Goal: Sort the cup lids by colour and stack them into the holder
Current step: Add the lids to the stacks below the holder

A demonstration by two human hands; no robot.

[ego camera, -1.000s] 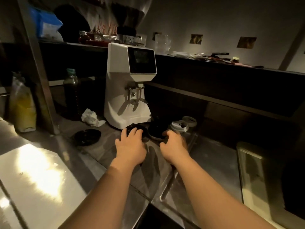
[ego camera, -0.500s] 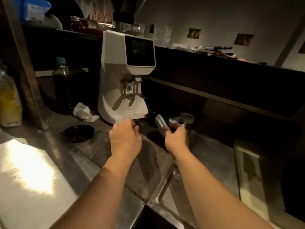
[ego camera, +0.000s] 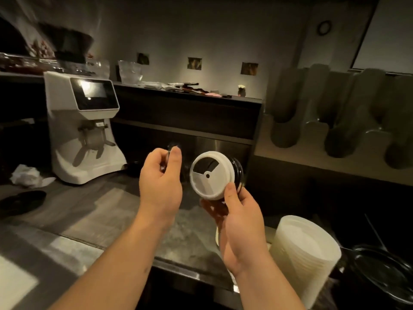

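My right hand [ego camera: 237, 222] holds a small stack of cup lids up in the air, a white lid [ego camera: 209, 175] facing me with black lids [ego camera: 238, 173] behind it. My left hand [ego camera: 159, 177] is raised beside it, fingers curled, pinching a dark lid [ego camera: 168, 153] seen edge-on and mostly hidden. At the right stands the holder [ego camera: 312, 135], a wooden block with several tall rounded slots. One black lid [ego camera: 21, 201] lies on the steel counter [ego camera: 93, 211] at the left.
A white coffee grinder [ego camera: 82, 130] stands on the counter at the left, with crumpled paper [ego camera: 25, 177] beside it. A stack of white lids [ego camera: 304, 256] and a black wire object [ego camera: 384, 274] sit at the lower right. A cluttered dark shelf [ego camera: 190, 95] runs behind.
Both hands have lifted off the counter with lids in them. My view has swung right, and the holder and the white lid stack have come into sight.
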